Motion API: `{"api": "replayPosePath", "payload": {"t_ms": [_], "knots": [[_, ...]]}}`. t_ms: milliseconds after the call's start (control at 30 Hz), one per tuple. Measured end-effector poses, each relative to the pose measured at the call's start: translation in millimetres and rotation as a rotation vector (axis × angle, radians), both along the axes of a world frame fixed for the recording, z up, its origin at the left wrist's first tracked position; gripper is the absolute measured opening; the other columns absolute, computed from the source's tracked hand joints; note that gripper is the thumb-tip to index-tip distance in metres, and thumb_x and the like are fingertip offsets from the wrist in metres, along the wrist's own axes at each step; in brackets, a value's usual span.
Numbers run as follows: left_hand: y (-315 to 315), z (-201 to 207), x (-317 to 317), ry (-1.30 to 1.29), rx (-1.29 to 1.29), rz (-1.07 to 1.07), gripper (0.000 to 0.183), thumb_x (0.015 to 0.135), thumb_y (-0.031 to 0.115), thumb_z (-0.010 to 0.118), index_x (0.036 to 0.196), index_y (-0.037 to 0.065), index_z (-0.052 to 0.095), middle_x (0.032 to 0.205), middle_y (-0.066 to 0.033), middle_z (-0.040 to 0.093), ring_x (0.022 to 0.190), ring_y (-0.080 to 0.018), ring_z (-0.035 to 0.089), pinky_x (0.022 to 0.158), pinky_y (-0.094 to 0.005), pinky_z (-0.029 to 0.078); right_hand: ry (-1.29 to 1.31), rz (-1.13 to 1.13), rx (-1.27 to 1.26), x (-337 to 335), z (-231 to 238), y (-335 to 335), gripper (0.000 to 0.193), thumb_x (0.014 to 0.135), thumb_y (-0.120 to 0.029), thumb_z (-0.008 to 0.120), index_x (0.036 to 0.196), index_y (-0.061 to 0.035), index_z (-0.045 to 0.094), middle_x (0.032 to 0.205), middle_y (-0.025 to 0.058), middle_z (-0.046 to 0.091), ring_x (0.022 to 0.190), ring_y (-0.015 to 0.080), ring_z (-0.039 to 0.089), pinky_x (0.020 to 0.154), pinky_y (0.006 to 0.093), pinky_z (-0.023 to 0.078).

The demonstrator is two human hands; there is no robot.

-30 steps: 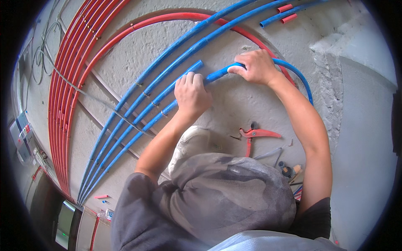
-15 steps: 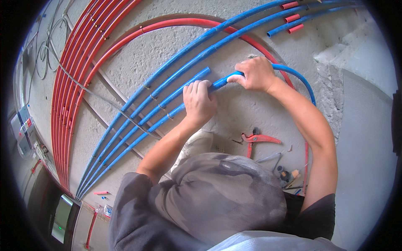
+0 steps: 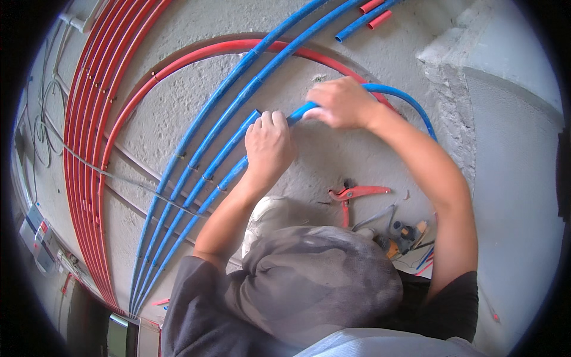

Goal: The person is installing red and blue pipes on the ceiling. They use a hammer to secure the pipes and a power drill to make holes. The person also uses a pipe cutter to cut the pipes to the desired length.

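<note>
Now my left hand [image 3: 269, 143] is closed around a blue pipe [image 3: 229, 175] on the concrete floor [image 3: 333, 160], and my right hand [image 3: 340, 102] grips its curved part. Red pipe cutters [image 3: 352, 194] lie near my knee.

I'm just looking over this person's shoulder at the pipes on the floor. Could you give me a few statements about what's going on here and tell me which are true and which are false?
1. Both hands are on a blue pipe. True: the left hand and the right hand grip the same blue pipe close together.
2. The red-handled cutter is in the right hand. False: the red-handled cutter lies on the concrete floor, below the hands.
3. A bundle of red pipes curves along the left side. True: the red pipes run there side by side.
4. The blue pipes lie on a wooden floor. False: the floor is rough grey concrete.
5. More small tools lie right of the cutter. True: a small heap of tools sits there.
</note>
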State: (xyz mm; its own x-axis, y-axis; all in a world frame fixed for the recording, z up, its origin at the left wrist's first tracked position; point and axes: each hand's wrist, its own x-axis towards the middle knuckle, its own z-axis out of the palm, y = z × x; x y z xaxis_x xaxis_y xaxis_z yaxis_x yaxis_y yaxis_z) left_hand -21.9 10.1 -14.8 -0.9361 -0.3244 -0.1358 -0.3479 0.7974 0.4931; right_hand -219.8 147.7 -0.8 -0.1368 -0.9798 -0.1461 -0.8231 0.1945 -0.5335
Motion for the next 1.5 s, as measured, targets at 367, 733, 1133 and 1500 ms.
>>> {"api": "replayPosePath", "payload": {"t_ms": [367,733,1133,1500], "knots": [[-2,0,26,0.009,0.194,0.181,0.025,0.086,0.022,0.076,0.097,0.005,0.061,0.092,-0.0154,0.066,0.074,-0.0384,0.069,0.064,-0.0494,0.054,0.013,-0.314,0.397,-32,20,33,0.055,0.096,-0.063,0.065,0.081,-0.0107,0.070,0.074,0.0152,0.070,0.077,0.0411,0.068,0.070,0.0515,0.052],[9,0,15,0.005,0.165,0.297,0.014,0.077,0.014,0.074,0.085,0.004,0.069,0.080,-0.0152,0.068,0.071,-0.0384,0.069,0.065,-0.0457,0.055,0.024,-0.231,0.394,-30,37,25,0.062,0.095,-0.064,0.066,0.072,-0.0064,0.066,0.068,0.0205,0.067,0.068,0.0444,0.067,0.063,0.0543,0.052],[10,2,12,0.039,0.183,0.326,0.017,0.075,0.018,0.072,0.076,0.005,0.061,0.079,-0.0169,0.066,0.070,-0.0420,0.066,0.065,-0.0506,0.053,0.015,-0.247,0.296,-29,16,29,0.061,0.093,-0.064,0.068,0.070,-0.0077,0.067,0.070,0.0215,0.069,0.068,0.0460,0.069,0.062,0.0561,0.054],[11,-1,17,0.068,0.231,0.294,0.015,0.079,0.018,0.073,0.084,0.005,0.068,0.083,-0.0162,0.069,0.074,-0.0404,0.070,0.065,-0.0481,0.055,0.016,-0.230,0.301,-27,13,25,0.060,0.095,-0.061,0.069,0.068,-0.0079,0.065,0.067,0.0205,0.067,0.066,0.0455,0.068,0.059,0.0554,0.052]]}}
